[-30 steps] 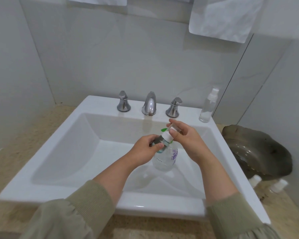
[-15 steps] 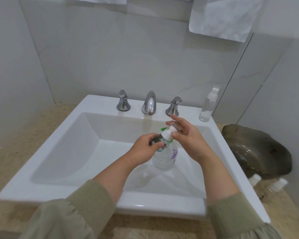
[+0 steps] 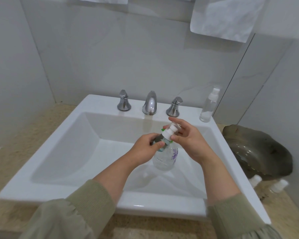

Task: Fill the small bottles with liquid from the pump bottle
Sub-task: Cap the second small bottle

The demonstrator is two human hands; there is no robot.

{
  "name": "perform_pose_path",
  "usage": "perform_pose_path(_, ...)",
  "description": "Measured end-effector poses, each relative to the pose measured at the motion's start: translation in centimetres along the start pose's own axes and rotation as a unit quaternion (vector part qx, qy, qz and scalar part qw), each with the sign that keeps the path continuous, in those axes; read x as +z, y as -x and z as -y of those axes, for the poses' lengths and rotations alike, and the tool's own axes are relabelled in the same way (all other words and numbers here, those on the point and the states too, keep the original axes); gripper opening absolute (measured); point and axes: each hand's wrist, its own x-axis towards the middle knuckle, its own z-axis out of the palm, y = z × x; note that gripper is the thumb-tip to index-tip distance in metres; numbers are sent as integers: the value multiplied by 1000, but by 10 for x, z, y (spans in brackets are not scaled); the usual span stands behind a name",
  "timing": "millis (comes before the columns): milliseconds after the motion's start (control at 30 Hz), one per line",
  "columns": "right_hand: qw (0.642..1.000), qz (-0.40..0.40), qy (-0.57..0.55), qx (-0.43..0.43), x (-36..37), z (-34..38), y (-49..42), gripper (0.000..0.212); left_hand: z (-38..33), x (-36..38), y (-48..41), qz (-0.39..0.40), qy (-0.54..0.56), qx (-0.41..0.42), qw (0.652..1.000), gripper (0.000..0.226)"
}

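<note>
While the left hand [image 3: 143, 149] grips the pump bottle [image 3: 164, 159], the right hand [image 3: 190, 142] pinches its pump head [image 3: 171, 132]. The small spray bottle [image 3: 207, 108] on the sink's [image 3: 49, 147] back right corner looks nearly empty, so filling seems barely begun.

A white rectangular sink [image 3: 45, 152] sits in a speckled beige counter [image 3: 12, 147]. On its back rim stand a chrome spout [image 3: 149, 103] and 2 chrome handles [image 3: 123, 100], 1 on either side. A dark, wavy-edged bowl [image 3: 259, 150] rests on the counter to the right. A white towel [image 3: 226, 16] (creased) hangs on the grey tiled wall [image 3: 93, 57].
</note>
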Motion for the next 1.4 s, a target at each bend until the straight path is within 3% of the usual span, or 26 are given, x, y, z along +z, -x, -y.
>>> perform_pose_path(333, 997, -79, 22, -1, 8, -5, -2, 41, -3, 1, 0, -10, 4, -17, 1000, 25)
perform_pose_path(433, 994, -105, -28, 2, 6, -7, -4, 38, -5, 0, 0, -8, 85, -50, 995, 20)
perform_pose_path(533, 993, -93, -79, -1, 3, -7, -4, 34, -8, -2, 1, 52, 212, -110, 970, 27)
perform_pose_path(667, 994, -76, -72, 0, 6, -6, -2, 31, -10, -7, 3, 56, 307, -138, 940, 23)
perform_pose_path(1000, 980, -172, -96, 21, 20, -11, -5, 31, -9, 1, -2, -88, 198, -79, 973, 19)
perform_pose_path(1233, 981, -145, -126, 19, 16, -6, -3, 29, -4, 7, -1, -146, 91, -2, 985, 12)
perform_pose_path(1400, 970, -166, -174, 26, 13, -5, -3, 27, -3, 10, -2, -104, 73, -15, 992, 17)
